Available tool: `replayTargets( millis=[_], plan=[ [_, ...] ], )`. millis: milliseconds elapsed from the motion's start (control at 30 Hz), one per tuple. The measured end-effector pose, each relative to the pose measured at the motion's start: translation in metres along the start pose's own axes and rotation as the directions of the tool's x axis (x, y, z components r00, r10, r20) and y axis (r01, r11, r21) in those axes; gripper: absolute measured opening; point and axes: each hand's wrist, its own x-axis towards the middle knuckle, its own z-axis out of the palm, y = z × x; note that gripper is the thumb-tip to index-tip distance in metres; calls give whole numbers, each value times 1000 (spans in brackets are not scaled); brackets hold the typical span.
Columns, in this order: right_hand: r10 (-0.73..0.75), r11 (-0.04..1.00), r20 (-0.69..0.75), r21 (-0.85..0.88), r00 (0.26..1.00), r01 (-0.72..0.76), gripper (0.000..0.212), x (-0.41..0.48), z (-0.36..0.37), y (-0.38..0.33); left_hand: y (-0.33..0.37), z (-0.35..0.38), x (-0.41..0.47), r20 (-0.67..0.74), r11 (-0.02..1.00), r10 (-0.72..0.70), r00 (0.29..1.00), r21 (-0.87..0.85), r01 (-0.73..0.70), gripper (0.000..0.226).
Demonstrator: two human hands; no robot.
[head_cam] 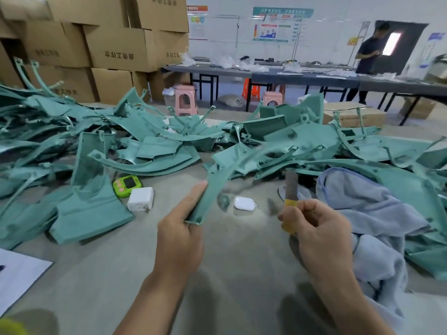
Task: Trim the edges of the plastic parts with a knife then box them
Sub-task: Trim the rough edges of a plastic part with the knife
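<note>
Closest in, the grey bench carries a white sheet of paper at its left corner. Above it, the left hand grips the lower end of a long curved green plastic part, fingers curled under it and thumb stretched along its edge; the part rises away from the hand towards the heap behind. The right hand is closed round the yellow-wrapped handle of a knife, whose blurred blade points upward just right of the part, apart from it. A pale blue cloth lies crumpled beside the right hand.

Between and beyond the hands sit a white earbud case, a white charger and a small green gadget. Behind them a pile of green plastic parts spreads across the bench.

Further back, cardboard boxes are stacked at the left, pink stools stand on the floor, and long dark benches hold scattered items. A person stands by them at the far right.
</note>
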Motion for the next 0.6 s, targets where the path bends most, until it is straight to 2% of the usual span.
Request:
replayTargets(
  millis=[67,167,300,400,500,600],
  plan=[
    [-10,1000,-55,-15,998,9,19,-4,-8,11,-3,2,-2,173,994,18,985,107,-37,64],
    [-3,1000,-42,14,999,3,21,-11,-20,16,-7,8,-1,321,980,-99,942,196,36,56],
    [26,999,220,21,975,-32,21,-25,-6,13,-12,9,1,368,982,-100,924,186,33,62],
    [-33,991,367,-107,930,78,14,-38,7,13,-14,10,0,368,979,-111,923,200,37,63],
    [-62,969,391,-198,918,150,12,-38,10,12,-16,10,0,370,977,-112,922,212,34,63],
    [4,931,296,-350,955,104,16,-21,6,16,-16,8,2,383,977,-47,923,211,-38,62]
  ],
)
